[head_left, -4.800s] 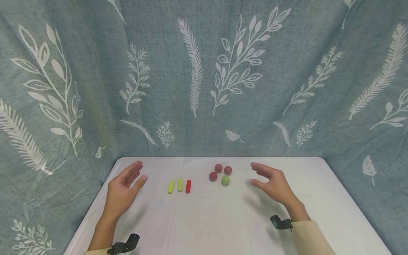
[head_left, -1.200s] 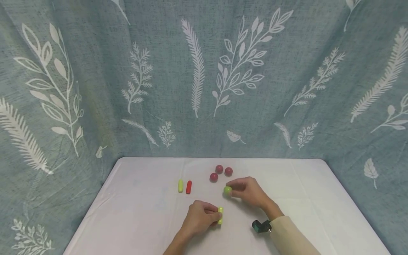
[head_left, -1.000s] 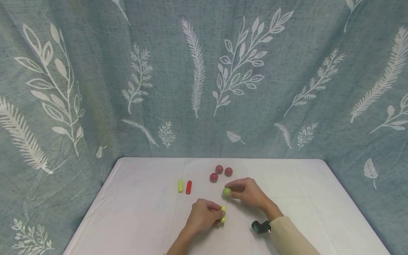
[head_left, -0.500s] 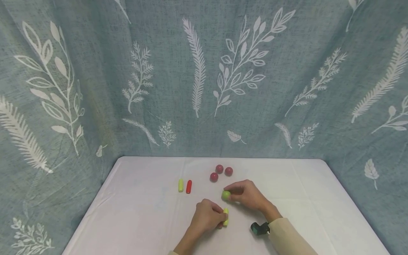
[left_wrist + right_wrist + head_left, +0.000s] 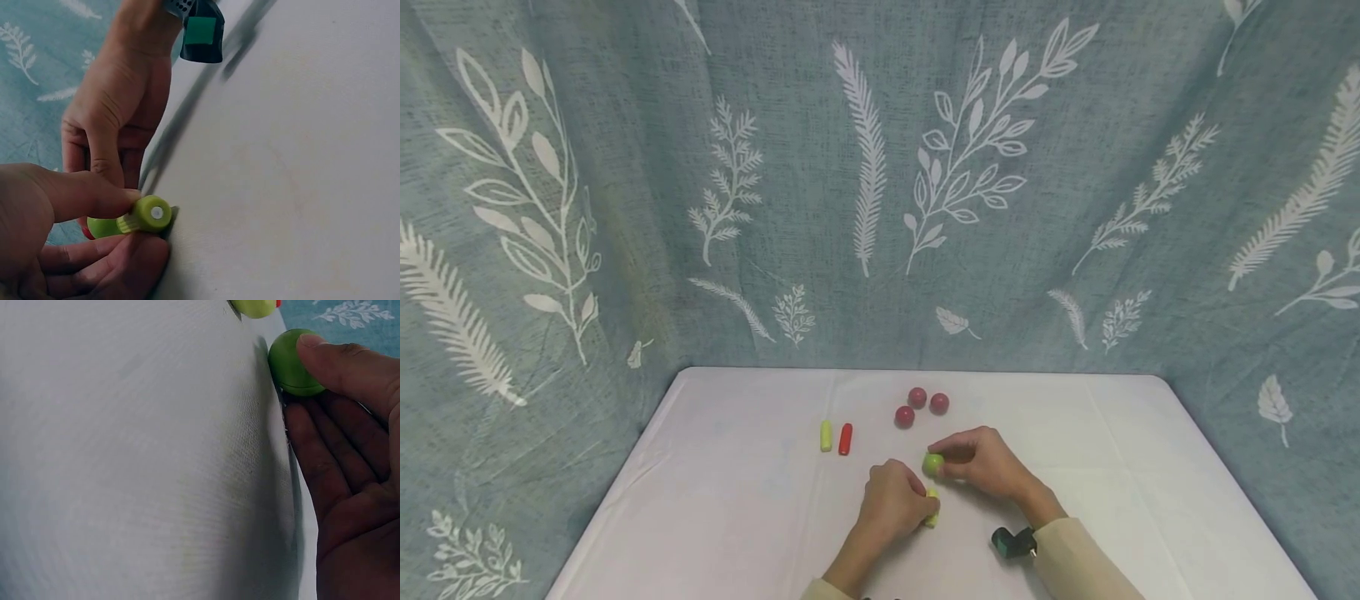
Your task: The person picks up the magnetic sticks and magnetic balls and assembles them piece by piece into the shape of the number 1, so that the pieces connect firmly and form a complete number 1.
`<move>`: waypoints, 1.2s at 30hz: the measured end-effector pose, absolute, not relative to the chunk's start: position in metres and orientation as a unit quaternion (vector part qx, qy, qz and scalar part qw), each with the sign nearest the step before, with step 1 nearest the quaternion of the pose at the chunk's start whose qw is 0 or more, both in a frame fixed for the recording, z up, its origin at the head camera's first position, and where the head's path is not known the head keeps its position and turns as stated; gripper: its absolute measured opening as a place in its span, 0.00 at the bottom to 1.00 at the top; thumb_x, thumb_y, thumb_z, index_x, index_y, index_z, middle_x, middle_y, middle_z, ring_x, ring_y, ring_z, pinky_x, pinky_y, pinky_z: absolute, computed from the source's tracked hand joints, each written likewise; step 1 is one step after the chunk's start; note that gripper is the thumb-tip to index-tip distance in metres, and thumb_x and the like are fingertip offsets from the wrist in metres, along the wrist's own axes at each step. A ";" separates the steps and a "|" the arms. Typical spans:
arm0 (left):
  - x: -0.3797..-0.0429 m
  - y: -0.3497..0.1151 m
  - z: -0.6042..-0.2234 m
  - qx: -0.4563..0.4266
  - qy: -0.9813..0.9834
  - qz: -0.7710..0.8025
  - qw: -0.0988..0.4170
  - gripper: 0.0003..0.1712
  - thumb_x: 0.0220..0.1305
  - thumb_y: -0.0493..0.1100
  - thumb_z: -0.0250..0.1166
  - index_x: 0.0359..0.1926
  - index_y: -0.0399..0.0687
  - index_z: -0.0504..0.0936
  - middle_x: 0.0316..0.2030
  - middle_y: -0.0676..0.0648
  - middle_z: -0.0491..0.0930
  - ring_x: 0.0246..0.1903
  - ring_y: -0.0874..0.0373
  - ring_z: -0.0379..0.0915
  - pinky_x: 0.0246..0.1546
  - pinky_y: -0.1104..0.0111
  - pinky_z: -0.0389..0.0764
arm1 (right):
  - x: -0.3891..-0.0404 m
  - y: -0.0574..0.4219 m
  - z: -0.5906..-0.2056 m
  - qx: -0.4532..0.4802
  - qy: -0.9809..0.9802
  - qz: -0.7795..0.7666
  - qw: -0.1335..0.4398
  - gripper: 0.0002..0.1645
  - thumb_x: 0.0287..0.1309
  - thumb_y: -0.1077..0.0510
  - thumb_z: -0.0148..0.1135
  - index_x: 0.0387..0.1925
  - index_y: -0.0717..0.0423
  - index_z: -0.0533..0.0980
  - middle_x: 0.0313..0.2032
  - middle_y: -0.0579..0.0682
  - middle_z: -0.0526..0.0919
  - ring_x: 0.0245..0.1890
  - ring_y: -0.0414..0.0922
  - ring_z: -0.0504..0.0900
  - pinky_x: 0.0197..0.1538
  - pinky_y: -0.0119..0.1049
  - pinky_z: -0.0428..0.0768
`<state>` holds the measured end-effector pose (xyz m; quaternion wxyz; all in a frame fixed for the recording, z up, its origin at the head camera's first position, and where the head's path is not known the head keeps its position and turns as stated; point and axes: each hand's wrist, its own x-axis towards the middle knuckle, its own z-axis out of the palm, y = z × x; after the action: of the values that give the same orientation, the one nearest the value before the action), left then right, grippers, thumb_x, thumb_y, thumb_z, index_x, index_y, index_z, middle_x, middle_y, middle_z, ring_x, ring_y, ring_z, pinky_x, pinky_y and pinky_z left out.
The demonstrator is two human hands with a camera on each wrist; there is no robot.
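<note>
My left hand (image 5: pixel 891 504) pinches a small yellow-green cylinder (image 5: pixel 932 518) between thumb and fingers, low over the white table. In the left wrist view the cylinder (image 5: pixel 153 213) shows its round end with a pale dot at the centre. Just beyond it, my right hand (image 5: pixel 988 467) holds a green ball (image 5: pixel 932 465) with thumb and fingertips. The right wrist view shows the thumb on the ball (image 5: pixel 290 365), which is at or close to the cloth. Ball and cylinder are near each other in the middle of the table; whether they touch cannot be told.
Three dark red balls (image 5: pixel 905 417) sit grouped farther back. To their left lie another yellow-green cylinder (image 5: pixel 826 436) and a red cylinder (image 5: pixel 846 439), side by side. A leaf-patterned curtain (image 5: pixel 880 208) hangs behind the white-covered table (image 5: pixel 715 500).
Both hands, earlier apart and holding nothing, have come to the middle. The left took the leftmost yellow-green cylinder rightward; the right brought the green ball nearer. Lately they shifted only slightly.
</note>
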<state>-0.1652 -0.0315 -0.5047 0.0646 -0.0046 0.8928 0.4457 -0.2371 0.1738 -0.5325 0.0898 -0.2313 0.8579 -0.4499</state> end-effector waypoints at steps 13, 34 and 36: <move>-0.171 -0.029 -0.510 -0.010 0.880 0.472 0.049 0.08 0.54 0.36 0.82 0.26 0.43 0.89 0.21 0.51 0.84 0.22 0.59 0.79 0.23 0.70 0.80 | -0.235 0.174 -0.528 -0.235 0.852 -0.456 0.105 0.17 0.62 0.60 0.80 0.52 0.47 0.91 0.50 0.45 0.95 0.55 0.46 0.92 0.60 0.35 0.88; -0.176 -0.033 -0.514 -0.049 0.828 0.550 0.097 0.05 0.62 0.37 0.77 0.31 0.41 0.91 0.19 0.50 0.85 0.18 0.62 0.82 0.21 0.75 0.76 | -0.237 0.175 -0.529 -0.237 0.847 -0.463 0.111 0.15 0.69 0.58 0.75 0.55 0.48 0.91 0.53 0.45 0.94 0.59 0.47 0.91 0.63 0.37 0.87; -0.177 -0.034 -0.513 -0.050 0.824 0.555 0.101 0.05 0.63 0.37 0.77 0.31 0.40 0.91 0.19 0.50 0.85 0.18 0.63 0.82 0.21 0.76 0.75 | -0.237 0.175 -0.528 -0.237 0.846 -0.463 0.113 0.15 0.69 0.58 0.75 0.55 0.48 0.90 0.53 0.45 0.94 0.59 0.48 0.91 0.63 0.38 0.87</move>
<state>-0.1768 -0.0338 -0.5135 0.1010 -0.0501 0.8244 0.5546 -0.2372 0.1752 -0.5284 0.1132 -0.2367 0.8464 -0.4634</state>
